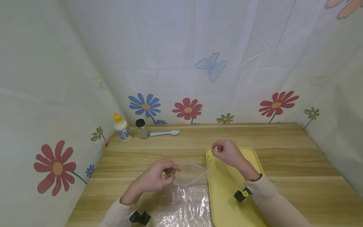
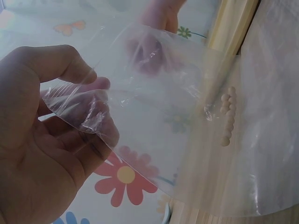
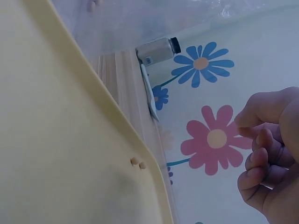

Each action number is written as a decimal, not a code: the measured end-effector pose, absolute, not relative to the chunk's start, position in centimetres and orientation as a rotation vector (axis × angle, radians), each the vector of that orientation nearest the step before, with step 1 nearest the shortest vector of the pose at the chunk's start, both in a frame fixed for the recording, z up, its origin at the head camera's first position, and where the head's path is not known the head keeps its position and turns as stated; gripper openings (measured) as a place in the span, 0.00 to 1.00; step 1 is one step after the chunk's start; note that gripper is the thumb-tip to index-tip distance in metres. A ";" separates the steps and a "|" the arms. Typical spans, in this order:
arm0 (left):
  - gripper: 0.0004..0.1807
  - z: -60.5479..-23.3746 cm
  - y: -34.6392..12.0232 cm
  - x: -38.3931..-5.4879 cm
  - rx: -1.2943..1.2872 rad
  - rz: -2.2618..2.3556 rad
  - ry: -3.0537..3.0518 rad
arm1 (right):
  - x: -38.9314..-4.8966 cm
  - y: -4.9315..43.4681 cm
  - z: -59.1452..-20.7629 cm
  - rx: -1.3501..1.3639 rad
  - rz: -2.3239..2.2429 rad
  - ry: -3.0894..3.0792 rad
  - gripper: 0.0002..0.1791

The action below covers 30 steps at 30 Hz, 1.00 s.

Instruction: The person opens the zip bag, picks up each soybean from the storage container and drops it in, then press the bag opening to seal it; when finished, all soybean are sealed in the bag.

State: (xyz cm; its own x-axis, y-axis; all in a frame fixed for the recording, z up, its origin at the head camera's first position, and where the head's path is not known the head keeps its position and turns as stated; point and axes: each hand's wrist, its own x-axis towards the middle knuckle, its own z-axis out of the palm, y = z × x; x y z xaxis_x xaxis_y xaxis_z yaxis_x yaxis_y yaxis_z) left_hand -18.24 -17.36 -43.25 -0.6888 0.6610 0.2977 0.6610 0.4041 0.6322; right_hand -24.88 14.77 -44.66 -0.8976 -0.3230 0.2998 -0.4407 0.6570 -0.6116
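A clear plastic zip bag (image 1: 188, 201) lies on the table, its mouth spread into an oval. My left hand (image 1: 157, 176) pinches the left edge of that mouth between thumb and fingers. Several small round beige beans (image 2: 229, 116) show through the plastic in the left wrist view. Over the far left part of a yellow tray (image 1: 229, 189), my right hand (image 1: 228, 153) is raised with thumb and index finger drawn together. Whether something tiny sits between those fingertips is hidden. A few more small beans (image 3: 138, 163) lie near the tray's corner.
At the back left stand a white bottle with a yellow cap (image 1: 123, 127) and a small jar with a black lid (image 1: 142, 128). A light blue spoon (image 1: 165, 133) lies beside them. Flowered curtain (image 1: 170, 63) surrounds the wooden table (image 1: 297, 157).
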 end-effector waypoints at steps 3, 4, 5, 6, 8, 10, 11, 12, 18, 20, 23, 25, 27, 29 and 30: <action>0.15 -43.2 -17.4 -18.3 -1.247 -1.189 -2.623 | -24.5 14.5 -44.3 0.649 1.073 -2.686 0.03; 0.15 -43.2 -17.4 -18.3 -1.251 -1.191 -2.617 | -24.3 14.4 -44.2 0.655 1.082 -2.677 0.03; 0.15 -43.2 -17.4 -18.3 -1.253 -1.191 -2.613 | -24.2 14.3 -44.0 0.664 1.093 -2.665 0.03; 0.15 -43.2 -17.4 -18.3 -1.254 -1.190 -2.609 | -24.0 14.2 -43.9 0.674 1.102 -2.654 0.03; 0.15 -43.1 -17.3 -18.3 -1.256 -1.192 -2.607 | -23.7 14.0 -43.6 0.699 1.122 -2.624 0.03; 0.15 -43.0 -17.3 -18.3 -1.253 -1.192 -2.610 | -23.4 13.8 -43.4 0.729 1.139 -2.595 0.03; 0.15 -43.0 -17.3 -18.3 -1.253 -1.193 -2.611 | -23.3 13.7 -43.3 0.745 1.142 -2.583 0.03; 0.15 -42.9 -17.3 -18.3 -1.255 -1.195 -2.611 | -23.1 13.5 -43.2 0.756 1.145 -2.576 0.03; 0.15 -43.0 -17.4 -18.2 -1.258 -1.191 -2.608 | -22.3 12.9 -43.1 0.818 1.176 -2.538 0.02; 0.16 -43.0 -17.4 -18.2 -1.256 -1.190 -2.612 | -22.1 12.7 -43.3 0.851 1.193 -2.500 0.03; 0.16 -43.1 -17.4 -18.2 -1.254 -1.184 -2.611 | -21.8 12.4 -43.5 0.907 1.213 -2.441 0.04; 0.16 -43.1 -17.4 -18.2 -1.255 -1.181 -2.607 | -21.6 12.2 -43.6 0.935 1.219 -2.415 0.04; 0.16 -43.1 -17.4 -18.1 -1.253 -1.180 -2.606 | -21.4 12.1 -43.7 0.958 1.226 -2.404 0.04; 0.16 -43.2 -17.3 -18.1 -1.250 -1.186 -2.605 | -21.2 11.9 -43.6 0.972 1.237 -2.409 0.03; 0.16 -43.2 -17.3 -18.1 -1.251 -1.190 -2.604 | -21.0 11.8 -43.5 0.980 1.245 -2.411 0.04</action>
State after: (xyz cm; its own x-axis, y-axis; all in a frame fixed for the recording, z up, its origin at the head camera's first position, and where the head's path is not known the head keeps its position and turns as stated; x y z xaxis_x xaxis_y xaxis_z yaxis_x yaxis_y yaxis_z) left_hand -18.13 -17.34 -43.16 -0.6793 0.6606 0.3197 0.6740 0.3892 0.6279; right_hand -21.00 11.82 -43.51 -0.7404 -0.4486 0.5006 -0.6679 0.4068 -0.6232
